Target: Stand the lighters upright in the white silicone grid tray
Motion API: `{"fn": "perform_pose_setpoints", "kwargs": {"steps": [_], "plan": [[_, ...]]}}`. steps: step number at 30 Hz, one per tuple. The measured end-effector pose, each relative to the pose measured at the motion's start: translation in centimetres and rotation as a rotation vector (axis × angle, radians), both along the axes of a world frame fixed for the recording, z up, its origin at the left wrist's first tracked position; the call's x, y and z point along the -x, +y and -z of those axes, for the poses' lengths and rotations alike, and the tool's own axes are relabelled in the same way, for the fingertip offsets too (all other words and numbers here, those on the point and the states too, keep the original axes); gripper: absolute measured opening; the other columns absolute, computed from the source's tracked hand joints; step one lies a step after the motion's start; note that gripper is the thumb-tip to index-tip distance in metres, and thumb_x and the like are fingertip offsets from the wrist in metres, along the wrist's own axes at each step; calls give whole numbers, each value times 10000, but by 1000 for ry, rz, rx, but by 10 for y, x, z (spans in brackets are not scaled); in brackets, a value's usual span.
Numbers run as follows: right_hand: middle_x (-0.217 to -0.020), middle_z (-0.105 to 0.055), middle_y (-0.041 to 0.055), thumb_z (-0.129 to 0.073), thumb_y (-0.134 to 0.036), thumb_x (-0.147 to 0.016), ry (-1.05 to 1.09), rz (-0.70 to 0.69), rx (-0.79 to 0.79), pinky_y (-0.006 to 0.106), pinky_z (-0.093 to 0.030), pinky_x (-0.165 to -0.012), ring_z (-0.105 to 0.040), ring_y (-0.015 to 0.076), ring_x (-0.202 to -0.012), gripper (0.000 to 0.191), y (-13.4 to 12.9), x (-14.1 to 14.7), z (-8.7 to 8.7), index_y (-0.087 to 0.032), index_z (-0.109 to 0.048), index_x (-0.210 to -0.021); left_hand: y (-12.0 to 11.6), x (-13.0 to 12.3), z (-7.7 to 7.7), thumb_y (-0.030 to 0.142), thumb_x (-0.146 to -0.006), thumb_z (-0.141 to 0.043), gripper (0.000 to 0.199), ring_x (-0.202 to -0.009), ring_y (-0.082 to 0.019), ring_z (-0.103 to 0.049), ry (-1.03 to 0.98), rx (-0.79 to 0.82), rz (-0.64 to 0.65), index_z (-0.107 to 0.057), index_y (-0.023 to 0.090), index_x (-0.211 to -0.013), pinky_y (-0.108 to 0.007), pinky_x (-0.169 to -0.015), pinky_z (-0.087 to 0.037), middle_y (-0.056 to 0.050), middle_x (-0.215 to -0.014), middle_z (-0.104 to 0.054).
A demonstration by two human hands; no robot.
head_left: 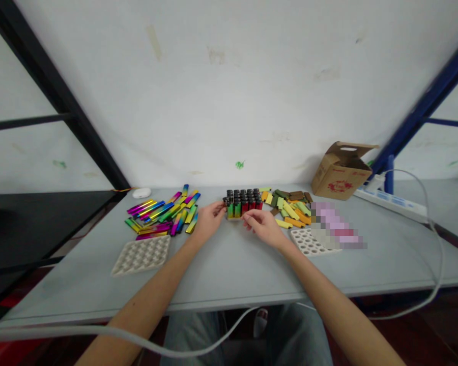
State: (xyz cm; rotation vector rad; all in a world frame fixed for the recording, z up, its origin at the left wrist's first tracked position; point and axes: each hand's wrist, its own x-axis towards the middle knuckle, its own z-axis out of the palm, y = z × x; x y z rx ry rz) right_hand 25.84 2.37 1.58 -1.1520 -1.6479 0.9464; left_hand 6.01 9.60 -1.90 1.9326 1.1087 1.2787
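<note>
Several lighters (245, 204) with black tops stand upright in rows in a pale tray (234, 219) at the middle of the table; the front row shows green and red bodies. My left hand (210, 217) is at the tray's left side, its fingers closed on a dark-topped lighter at the corner. My right hand (262, 223) is by the front right of the tray, fingertips pinched together; what they hold, if anything, is too small to tell. Shiny multicoloured lighters (162, 212) lie in a pile on the left. Yellow, green, orange and brown pieces (290, 209) lie on the right.
White trays with holes rest at the left (142, 255) and right (309, 241). A cardboard box (339, 175), a power strip (393, 202) and a blurred pink item (338, 223) are at the right. A white case (141, 193) is at the back left. A cable (137, 337) crosses the foreground.
</note>
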Motion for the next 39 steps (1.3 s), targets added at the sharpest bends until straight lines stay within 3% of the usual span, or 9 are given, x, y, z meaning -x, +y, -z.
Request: {"fn": "perform_pose_setpoints", "kwargs": {"steps": [6,12,22,30,33,39], "plan": [[-699,-636,26,-522,-362,-853,-5,-1,-2,243,-447,-577,-584,128,-600,244,0,0,0,-150,-629,-797,-3,1,0,278,-833,-536,266,-854,-216,-721,87,-35,-15,-701,153,-999,-329,-803,-581,-64,-939,-760],[-687,-635,22,-524,-364,-859,2,-13,0,237,-443,-565,-574,125,-599,250,-1,0,-2,-148,-631,-793,-13,-1,-10,244,-867,-467,294,-791,-206,-710,260,-111,-83,-720,160,-992,-318,-757,-573,-64,-898,-761],[-682,-634,22,-525,-374,-858,4,-10,5,226,-426,-544,-565,121,-597,262,0,-2,0,-146,-642,-806,-22,-4,-18,265,-879,-495,370,-787,-164,-663,166,-159,-125,-588,138,-1213,-270,-677,-552,-106,-1009,-696],[-665,-629,23,-520,-365,-852,-30,10,-18,248,-424,-560,-554,132,-584,259,2,-2,2,-144,-644,-798,-30,-1,-25,206,-894,-440,409,-959,-180,-609,276,-279,-61,-543,192,-1289,-319,-872,-505,-90,-1145,-607],[-636,-620,18,-520,-382,-848,13,90,-58,252,-426,-552,-549,136,-561,259,1,-2,1,-156,-636,-796,-30,-2,-23,223,-895,-455,434,-944,-183,-605,287,-258,-65,-495,195,-1326,-332,-868,-504,-93,-1155,-602],[-598,-570,20,-483,-391,-857,75,428,-219,283,-425,-562,-523,161,-557,265,0,-8,-3,-178,-612,-769,-23,-1,-11,280,-844,-567,615,-981,-216,-602,333,-194,-102,-355,155,-1407,-394,-909,-499,-129,-1184,-596]]}}
